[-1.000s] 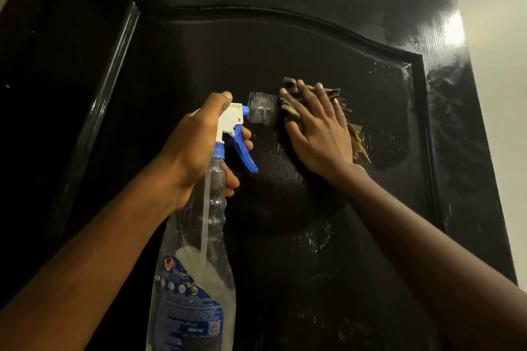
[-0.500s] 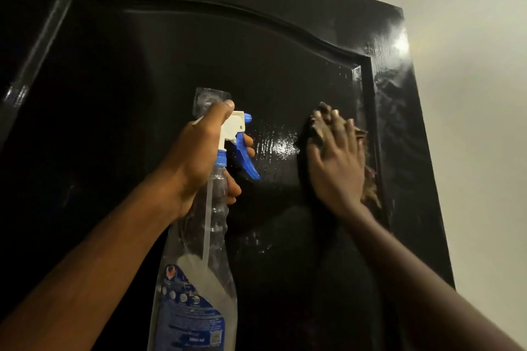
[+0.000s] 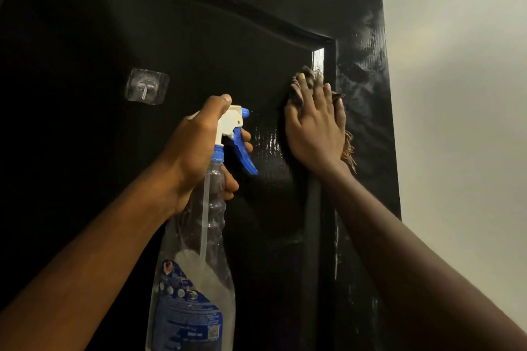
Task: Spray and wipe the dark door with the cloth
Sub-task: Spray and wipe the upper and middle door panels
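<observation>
The glossy black door (image 3: 216, 45) fills most of the view, with wet streaks near its right edge. My left hand (image 3: 196, 151) grips the neck of a clear spray bottle (image 3: 199, 265) with a white and blue trigger head, nozzle aimed at the door. My right hand (image 3: 313, 128) lies flat, fingers straight, pressing a brownish frayed cloth (image 3: 349, 151) against the raised panel's right border. Most of the cloth is hidden under the palm.
A clear adhesive hook (image 3: 147, 88) is stuck on the panel left of my hands. A pale wall (image 3: 462, 94) lies beyond the door's right edge. The door's arched moulding (image 3: 256, 14) runs above my hands.
My right hand has slid the cloth rightward from beside the hook to the panel's right border. The view has shifted right too. My left hand keeps its hold on the bottle.
</observation>
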